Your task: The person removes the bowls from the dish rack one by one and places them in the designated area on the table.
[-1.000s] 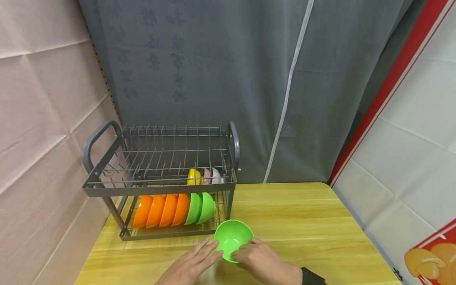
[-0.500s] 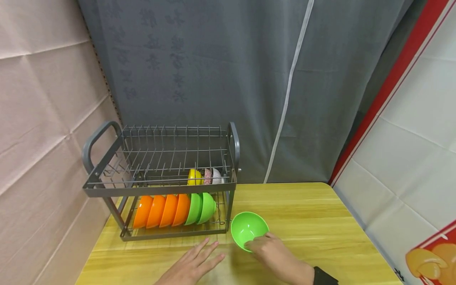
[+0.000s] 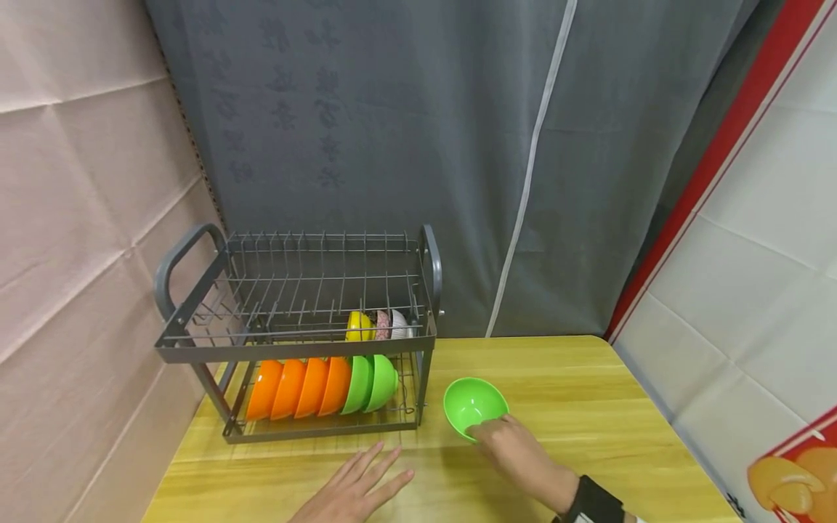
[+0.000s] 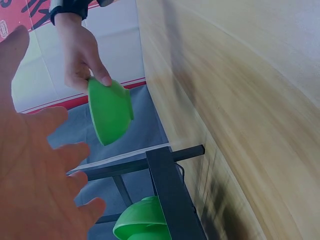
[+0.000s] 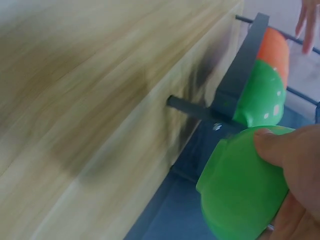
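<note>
A green bowl is held up over the table, just right of the dish rack. My right hand pinches its near rim, and the right wrist view shows the thumb against the outside of the bowl. My left hand hovers in front of the rack with fingers spread and holds nothing; in the left wrist view its palm faces the bowl from a distance. On the rack's lower tier, several orange bowls and two green bowls stand on edge in a row.
On the upper tier, a yellow bowl, a pink-patterned bowl and a white bowl sit at the right end. The wooden table extends right of the rack. A grey curtain hangs behind.
My right hand has carried the green bowl right and away from me, past the rack's corner. My left hand, earlier at the bowl's rim, is now apart from it and has hardly moved.
</note>
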`<state>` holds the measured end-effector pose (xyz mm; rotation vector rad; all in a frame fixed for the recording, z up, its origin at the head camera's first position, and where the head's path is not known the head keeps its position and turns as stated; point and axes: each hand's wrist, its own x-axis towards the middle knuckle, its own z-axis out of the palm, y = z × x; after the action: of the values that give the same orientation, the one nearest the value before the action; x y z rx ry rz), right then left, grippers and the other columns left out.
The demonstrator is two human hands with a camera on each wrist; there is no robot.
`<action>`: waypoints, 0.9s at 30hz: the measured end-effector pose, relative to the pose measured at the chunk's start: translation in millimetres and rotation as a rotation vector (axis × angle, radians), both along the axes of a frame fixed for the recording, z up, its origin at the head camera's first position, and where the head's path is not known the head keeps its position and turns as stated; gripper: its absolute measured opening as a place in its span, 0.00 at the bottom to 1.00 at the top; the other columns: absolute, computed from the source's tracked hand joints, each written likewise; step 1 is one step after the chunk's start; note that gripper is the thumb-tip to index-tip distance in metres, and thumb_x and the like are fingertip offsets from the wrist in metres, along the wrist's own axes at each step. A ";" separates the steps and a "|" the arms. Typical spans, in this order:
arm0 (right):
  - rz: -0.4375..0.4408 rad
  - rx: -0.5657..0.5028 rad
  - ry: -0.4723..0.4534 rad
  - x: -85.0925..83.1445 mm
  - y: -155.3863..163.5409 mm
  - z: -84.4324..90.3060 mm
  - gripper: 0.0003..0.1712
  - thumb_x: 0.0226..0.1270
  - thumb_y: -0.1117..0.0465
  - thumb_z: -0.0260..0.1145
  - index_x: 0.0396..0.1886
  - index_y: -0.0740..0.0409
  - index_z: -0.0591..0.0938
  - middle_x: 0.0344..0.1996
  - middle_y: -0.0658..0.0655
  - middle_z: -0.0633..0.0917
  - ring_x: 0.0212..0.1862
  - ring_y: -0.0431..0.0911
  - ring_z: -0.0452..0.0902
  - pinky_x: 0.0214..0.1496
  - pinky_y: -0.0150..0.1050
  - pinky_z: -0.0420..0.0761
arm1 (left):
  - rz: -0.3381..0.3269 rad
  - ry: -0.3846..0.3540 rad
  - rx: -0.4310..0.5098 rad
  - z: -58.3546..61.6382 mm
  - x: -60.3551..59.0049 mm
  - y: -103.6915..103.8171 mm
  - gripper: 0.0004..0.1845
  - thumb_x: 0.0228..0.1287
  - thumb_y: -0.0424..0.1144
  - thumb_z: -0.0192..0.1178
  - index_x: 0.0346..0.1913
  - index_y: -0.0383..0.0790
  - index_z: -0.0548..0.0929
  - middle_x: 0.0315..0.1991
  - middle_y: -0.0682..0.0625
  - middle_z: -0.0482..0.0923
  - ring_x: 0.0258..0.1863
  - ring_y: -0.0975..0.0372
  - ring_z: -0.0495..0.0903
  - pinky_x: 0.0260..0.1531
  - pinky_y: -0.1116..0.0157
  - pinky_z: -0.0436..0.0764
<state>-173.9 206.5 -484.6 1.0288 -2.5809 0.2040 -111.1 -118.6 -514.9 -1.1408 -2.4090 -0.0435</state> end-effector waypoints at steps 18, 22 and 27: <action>-0.127 0.033 -0.064 -47.1 12.2 -49.5 0.10 0.55 0.66 0.75 0.25 0.49 0.81 0.22 0.41 0.83 0.28 0.33 0.76 0.38 0.37 0.78 | -0.011 0.002 -0.029 -5.2 -1.0 -3.0 0.36 0.68 0.74 0.46 0.73 0.62 0.69 0.73 0.51 0.71 0.67 0.52 0.76 0.56 0.53 0.83; -0.126 0.045 -0.071 -55.0 7.7 -51.8 0.10 0.57 0.64 0.75 0.25 0.49 0.81 0.22 0.43 0.85 0.29 0.36 0.79 0.39 0.40 0.79 | -0.002 0.018 -0.037 -3.9 -0.3 -3.0 0.35 0.68 0.74 0.45 0.73 0.63 0.69 0.73 0.52 0.72 0.67 0.54 0.76 0.59 0.55 0.82; -0.118 0.027 -0.121 -64.6 -2.2 -48.7 0.06 0.59 0.65 0.75 0.28 0.52 0.85 0.27 0.46 0.89 0.32 0.37 0.83 0.42 0.41 0.83 | -0.006 0.017 -0.039 -2.9 0.0 -3.6 0.35 0.68 0.73 0.46 0.72 0.63 0.70 0.72 0.53 0.73 0.67 0.54 0.76 0.56 0.54 0.83</action>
<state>-238.5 204.3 -533.3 0.8947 -2.7510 0.2076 -111.0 -122.3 -517.9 -1.1608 -2.4011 0.0113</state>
